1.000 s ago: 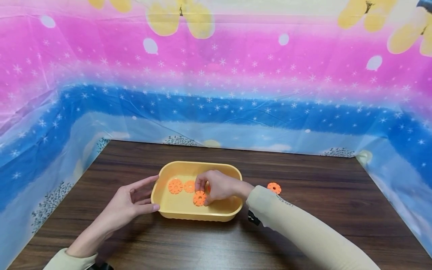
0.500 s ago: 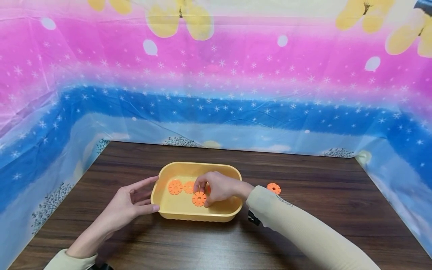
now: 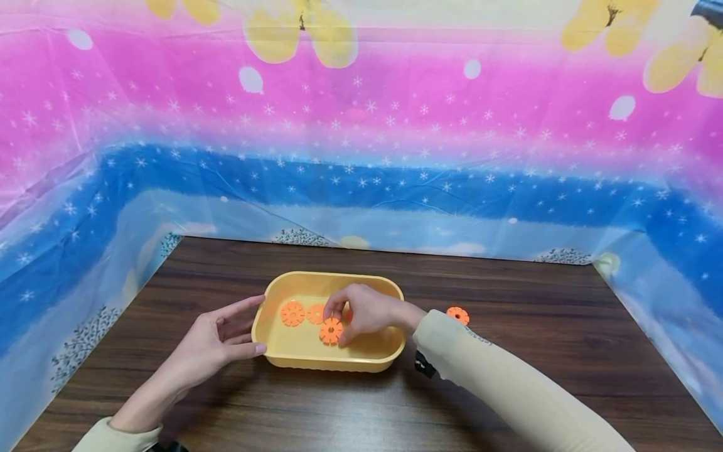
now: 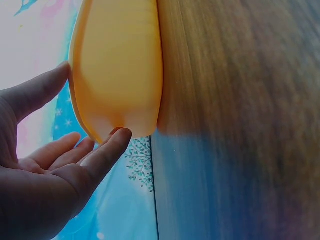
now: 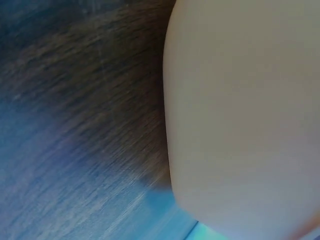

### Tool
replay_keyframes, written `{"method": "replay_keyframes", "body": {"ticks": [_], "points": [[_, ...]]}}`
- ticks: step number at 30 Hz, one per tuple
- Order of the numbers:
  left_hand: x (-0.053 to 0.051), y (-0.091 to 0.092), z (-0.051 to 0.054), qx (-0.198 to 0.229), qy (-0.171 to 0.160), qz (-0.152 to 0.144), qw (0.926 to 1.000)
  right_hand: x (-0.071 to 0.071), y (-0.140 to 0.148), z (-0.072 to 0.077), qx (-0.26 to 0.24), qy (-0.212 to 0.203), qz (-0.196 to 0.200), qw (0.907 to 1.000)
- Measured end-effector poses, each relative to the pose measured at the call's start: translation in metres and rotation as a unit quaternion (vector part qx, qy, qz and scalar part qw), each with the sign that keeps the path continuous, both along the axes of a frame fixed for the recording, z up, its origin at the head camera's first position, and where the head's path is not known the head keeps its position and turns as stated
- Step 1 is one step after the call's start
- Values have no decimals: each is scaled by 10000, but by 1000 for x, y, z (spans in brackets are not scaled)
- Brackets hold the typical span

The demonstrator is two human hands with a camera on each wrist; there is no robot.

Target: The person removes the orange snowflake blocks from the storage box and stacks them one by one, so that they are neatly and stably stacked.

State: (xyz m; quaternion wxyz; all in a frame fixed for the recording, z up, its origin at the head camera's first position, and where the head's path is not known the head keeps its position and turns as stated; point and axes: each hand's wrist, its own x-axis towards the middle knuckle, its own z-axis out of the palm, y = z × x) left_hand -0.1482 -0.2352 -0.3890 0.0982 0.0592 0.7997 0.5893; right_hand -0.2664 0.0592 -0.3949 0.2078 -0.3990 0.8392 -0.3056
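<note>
A yellow plastic basin (image 3: 333, 363) sits on the table. My left hand (image 3: 206, 342) touches its left end with thumb and fingertips, the fingers fairly straight; the left wrist view shows them against the basin's wall (image 4: 120, 60). Inside the basin, my right hand (image 3: 367, 311) pinches an orange notched disc (image 3: 324, 331), tilted up toward the camera. Two more discs lie to its left, one orange disc (image 3: 292, 314) near the end and another disc (image 3: 314, 314) partly behind my fingers. A bit of orange (image 3: 349, 316) shows past my right hand, mostly hidden.
One orange disc (image 3: 452, 312) lies on the dark wooden table (image 3: 519, 301) right of the basin, close to my right sleeve (image 3: 486, 358). A printed cloth (image 3: 361, 138) encloses the table's back and sides. The basin's outer wall (image 5: 240, 110) fills much of the right wrist view.
My right hand has shifted slightly left with the pinched disc. The left hand and the basin stay almost where they were.
</note>
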Motion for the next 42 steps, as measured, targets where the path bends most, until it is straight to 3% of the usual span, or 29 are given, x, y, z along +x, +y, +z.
{"method": "replay_keyframes", "body": {"ticks": [21,32,42], "points": [[2,-1,2,-151,124,11,9998,3,11,14,-742,-739,-83,9945],[2,0,3,-117,128,2,9998,6,22,22,-996,-740,-172,9921],[1,0,1,-96,180,17,9998,8,33,24,-1227,-1066,-198,9865]]}}
